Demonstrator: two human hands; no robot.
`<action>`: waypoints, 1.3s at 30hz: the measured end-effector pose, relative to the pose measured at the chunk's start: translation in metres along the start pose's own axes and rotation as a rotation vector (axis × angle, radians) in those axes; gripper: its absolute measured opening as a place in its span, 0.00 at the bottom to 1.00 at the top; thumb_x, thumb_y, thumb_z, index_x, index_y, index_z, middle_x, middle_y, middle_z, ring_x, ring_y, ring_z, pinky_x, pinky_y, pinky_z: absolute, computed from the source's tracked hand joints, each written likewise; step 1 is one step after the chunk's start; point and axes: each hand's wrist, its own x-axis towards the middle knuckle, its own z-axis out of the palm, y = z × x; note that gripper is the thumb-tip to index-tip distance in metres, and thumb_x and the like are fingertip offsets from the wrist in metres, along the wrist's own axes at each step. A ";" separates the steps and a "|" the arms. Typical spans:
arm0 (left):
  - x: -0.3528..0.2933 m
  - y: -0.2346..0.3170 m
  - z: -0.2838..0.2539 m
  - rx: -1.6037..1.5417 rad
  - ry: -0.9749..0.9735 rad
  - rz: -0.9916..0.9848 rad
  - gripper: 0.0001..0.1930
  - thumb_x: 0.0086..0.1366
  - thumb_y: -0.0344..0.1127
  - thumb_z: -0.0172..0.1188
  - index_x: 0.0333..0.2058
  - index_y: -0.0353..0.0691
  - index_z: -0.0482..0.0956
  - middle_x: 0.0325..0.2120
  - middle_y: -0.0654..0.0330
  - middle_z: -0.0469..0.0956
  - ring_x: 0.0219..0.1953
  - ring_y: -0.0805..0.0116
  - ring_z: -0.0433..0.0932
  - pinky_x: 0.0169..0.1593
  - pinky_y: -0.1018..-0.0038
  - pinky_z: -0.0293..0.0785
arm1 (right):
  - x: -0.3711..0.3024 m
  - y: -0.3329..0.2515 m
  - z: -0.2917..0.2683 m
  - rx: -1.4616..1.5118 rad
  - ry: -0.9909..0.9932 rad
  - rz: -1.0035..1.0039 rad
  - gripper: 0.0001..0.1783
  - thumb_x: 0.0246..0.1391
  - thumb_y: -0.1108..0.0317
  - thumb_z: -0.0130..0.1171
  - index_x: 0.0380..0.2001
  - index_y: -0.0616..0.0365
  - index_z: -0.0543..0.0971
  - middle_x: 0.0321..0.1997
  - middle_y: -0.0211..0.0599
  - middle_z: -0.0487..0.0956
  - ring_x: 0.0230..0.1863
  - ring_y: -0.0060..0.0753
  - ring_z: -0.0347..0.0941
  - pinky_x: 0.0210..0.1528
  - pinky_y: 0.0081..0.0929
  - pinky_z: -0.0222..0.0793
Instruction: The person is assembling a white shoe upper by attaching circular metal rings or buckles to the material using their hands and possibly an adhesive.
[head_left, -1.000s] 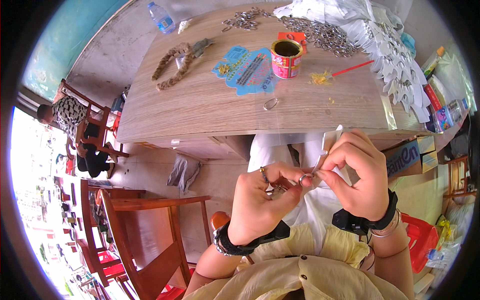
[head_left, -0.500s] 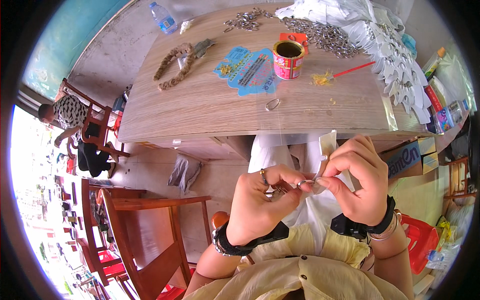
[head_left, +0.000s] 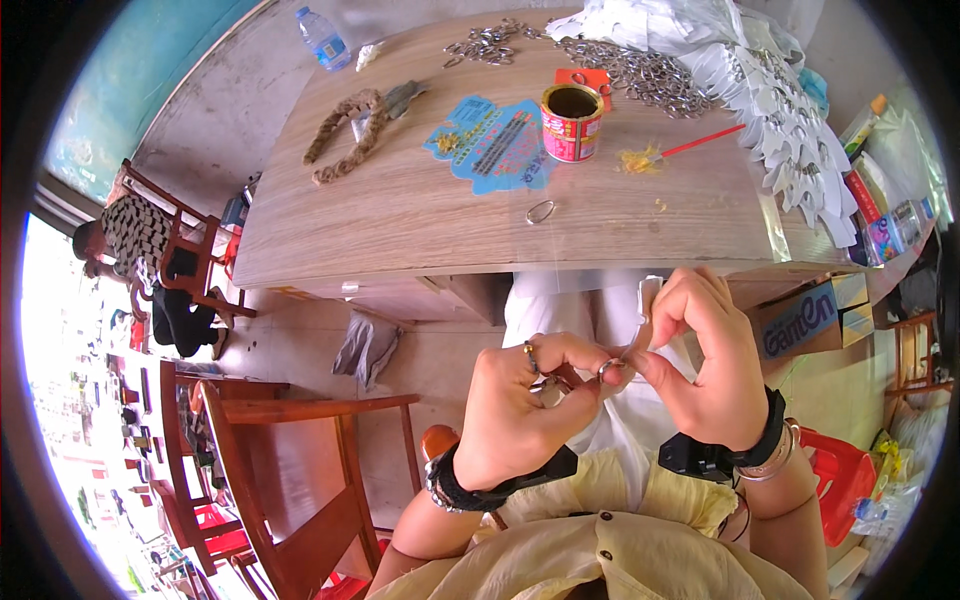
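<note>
Above my lap, just in front of the table edge, my two hands meet. My left hand (head_left: 528, 405) is closed, with a small metal ring (head_left: 610, 370) pinched between thumb and index finger. More metal shows inside its curled fingers, mostly hidden. My right hand (head_left: 708, 365) pinches a narrow white strip (head_left: 646, 308) by its lower end, right at the ring. The strip stands up beside my right index finger. Whether it passes through the ring is too small to tell. A single oval metal ring (head_left: 540, 211) lies near the table's front.
On the wooden table (head_left: 400, 235) stand a pink tin (head_left: 572, 132), a red-handled brush (head_left: 700, 141) in yellow paste, a blue card (head_left: 490, 150) and a braided loop (head_left: 345, 130). Metal rings (head_left: 650, 75) and white pieces with rings (head_left: 790, 130) lie behind. A person (head_left: 140, 240) sits far left.
The white strip has tipped and turned narrower, edge-on, and its top sits slightly lower. My right fingers have shifted a little; my left hand stays nearly still. The seated person's arm has risen toward their head.
</note>
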 end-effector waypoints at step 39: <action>0.013 -0.018 -0.020 -0.671 -0.545 -0.121 0.09 0.48 0.18 0.60 0.30 0.33 0.81 0.33 0.62 0.69 0.37 0.72 0.68 0.39 0.79 0.66 | -0.003 -0.005 -0.008 0.529 -0.322 -0.019 0.02 0.48 0.73 0.55 0.25 0.58 0.73 0.30 0.30 0.71 0.44 0.40 0.63 0.50 0.34 0.54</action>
